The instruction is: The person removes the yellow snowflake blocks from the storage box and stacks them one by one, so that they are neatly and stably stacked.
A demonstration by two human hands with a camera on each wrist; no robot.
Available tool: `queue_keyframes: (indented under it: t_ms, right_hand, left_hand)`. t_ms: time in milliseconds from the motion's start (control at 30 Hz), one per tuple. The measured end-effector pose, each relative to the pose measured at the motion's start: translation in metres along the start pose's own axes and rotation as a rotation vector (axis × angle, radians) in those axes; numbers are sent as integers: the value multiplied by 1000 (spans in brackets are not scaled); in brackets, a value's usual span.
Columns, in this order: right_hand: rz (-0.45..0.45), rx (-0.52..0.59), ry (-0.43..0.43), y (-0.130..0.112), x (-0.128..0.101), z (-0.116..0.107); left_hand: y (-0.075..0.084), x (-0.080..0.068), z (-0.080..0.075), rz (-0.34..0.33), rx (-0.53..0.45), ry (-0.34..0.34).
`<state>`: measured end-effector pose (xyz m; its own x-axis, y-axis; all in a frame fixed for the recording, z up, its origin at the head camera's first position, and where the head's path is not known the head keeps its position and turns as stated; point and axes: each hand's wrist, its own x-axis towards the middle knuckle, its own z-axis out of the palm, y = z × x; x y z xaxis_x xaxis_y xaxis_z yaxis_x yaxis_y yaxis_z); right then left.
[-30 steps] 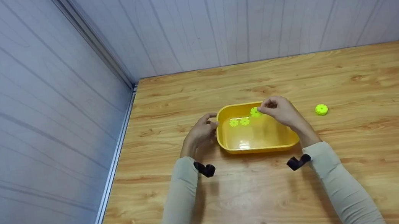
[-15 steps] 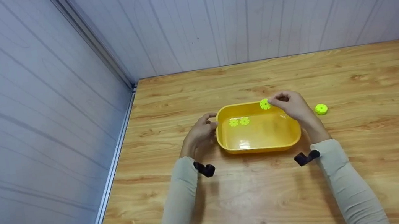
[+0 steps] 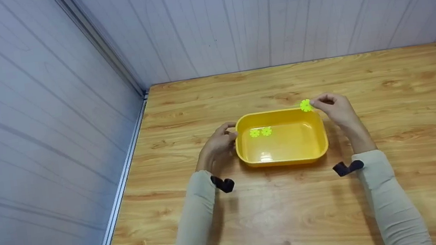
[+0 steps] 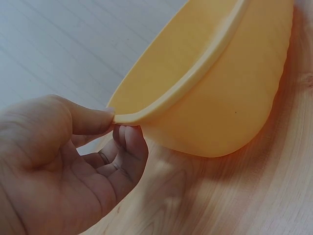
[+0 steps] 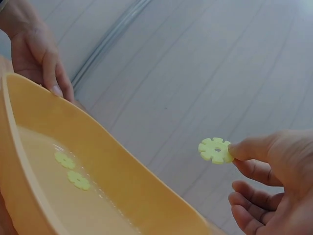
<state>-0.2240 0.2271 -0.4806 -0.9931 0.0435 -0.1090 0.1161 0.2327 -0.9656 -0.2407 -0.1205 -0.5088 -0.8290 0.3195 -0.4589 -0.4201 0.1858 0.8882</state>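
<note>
My left hand (image 3: 217,144) pinches the left rim of a yellow plastic basin (image 3: 286,161), thumb above the rim and curled fingers under it in the left wrist view. Between thumb and index finger, my right hand (image 3: 336,110) holds a yellow-green notched plastic disc (image 5: 215,150) with a small centre hole. The held disc overlaps the basin's back right corner in the head view. Two like discs lie flat side by side on the basin floor, a left disc (image 3: 254,133) and a right disc (image 3: 266,131).
A wooden table (image 3: 281,219) carries the basin. Pale panelled walls stand at the back (image 3: 205,27) and along the left (image 3: 28,156). Black wrist mounts (image 3: 223,183) stick out inward from both sleeves.
My right hand has moved right and back with the held disc, from over the basin's middle to its back right corner. It now hides the small disc stack on the table. My left hand stays put.
</note>
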Motion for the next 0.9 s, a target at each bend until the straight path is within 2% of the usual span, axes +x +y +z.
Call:
queue_keyframes:
  t_ms: [167, 467, 700, 900]
  right_hand:
    - [19, 3, 26, 6, 0, -14]
    - [86, -68, 93, 22, -6, -44]
    - [123, -83, 150, 40, -8, -64]
    - [167, -79, 142, 59, -10, -74]
  left_hand:
    - [0, -2, 0, -8, -4, 0]
    - [1, 1, 1, -9, 66, 27]
    - [1, 1, 2, -16, 33, 24]
    - [1, 1, 0, -17, 0, 6]
